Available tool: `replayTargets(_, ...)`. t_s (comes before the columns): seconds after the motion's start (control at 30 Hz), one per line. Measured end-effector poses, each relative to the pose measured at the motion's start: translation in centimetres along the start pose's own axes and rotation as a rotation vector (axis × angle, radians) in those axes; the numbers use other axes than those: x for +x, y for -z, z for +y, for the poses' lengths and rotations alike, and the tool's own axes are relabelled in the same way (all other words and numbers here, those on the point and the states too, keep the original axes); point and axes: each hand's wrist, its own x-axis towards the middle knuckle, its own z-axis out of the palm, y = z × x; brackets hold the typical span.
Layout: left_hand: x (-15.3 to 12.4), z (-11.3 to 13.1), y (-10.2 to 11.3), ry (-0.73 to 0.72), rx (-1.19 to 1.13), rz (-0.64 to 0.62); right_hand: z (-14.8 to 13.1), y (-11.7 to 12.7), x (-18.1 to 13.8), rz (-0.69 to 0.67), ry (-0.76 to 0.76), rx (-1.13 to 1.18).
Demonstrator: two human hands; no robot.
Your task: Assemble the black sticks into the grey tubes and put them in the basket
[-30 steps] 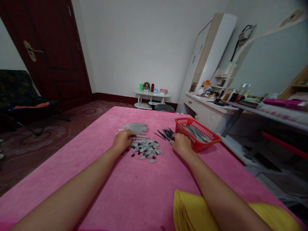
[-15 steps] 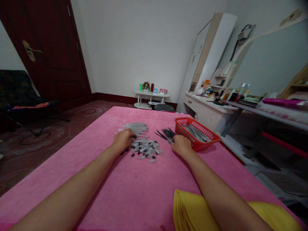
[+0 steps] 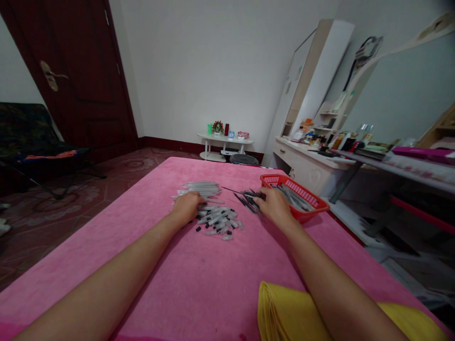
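My left hand (image 3: 188, 207) rests with curled fingers between a stack of clear pen barrels (image 3: 202, 186) and a loose pile of clear pen caps (image 3: 218, 218). Its fingertips are partly hidden, so what they grip does not show. Small black plugs (image 3: 198, 229) lie among the caps. Over on the right, my right hand (image 3: 275, 204) pinches a thin pen refill (image 3: 234, 191) whose dark tip points left. Under its fingers lies a bunch of dark-tipped refills (image 3: 246, 201).
A red plastic basket (image 3: 313, 213) holding more pen parts (image 3: 295, 196) stands just beyond my right hand. Folded yellow cloth (image 3: 284, 308) lies under my right forearm. Pink cloth (image 3: 199, 284) covers the table. A cluttered dressing table (image 3: 313, 163) stands to the right.
My right hand has lifted slightly off the bunch, and one refill now sticks out leftward from its fingers. My left hand stays by the barrels. The view has shifted a little.
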Motion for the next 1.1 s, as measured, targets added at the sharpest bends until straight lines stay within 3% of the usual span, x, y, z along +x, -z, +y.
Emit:
replayTargets(0.37, -0.2, -0.8, -0.5, 0.060, -0.115, 0.164, 0.8, -0.2, 0.4, -0.068, 0.102, 0.151)
replayTargets(1.1, -0.3, -0.4, -0.4, -0.014, -0.255, 0.256, 1.2, 0.2, 0.4, -0.100, 0.109, 0.092)
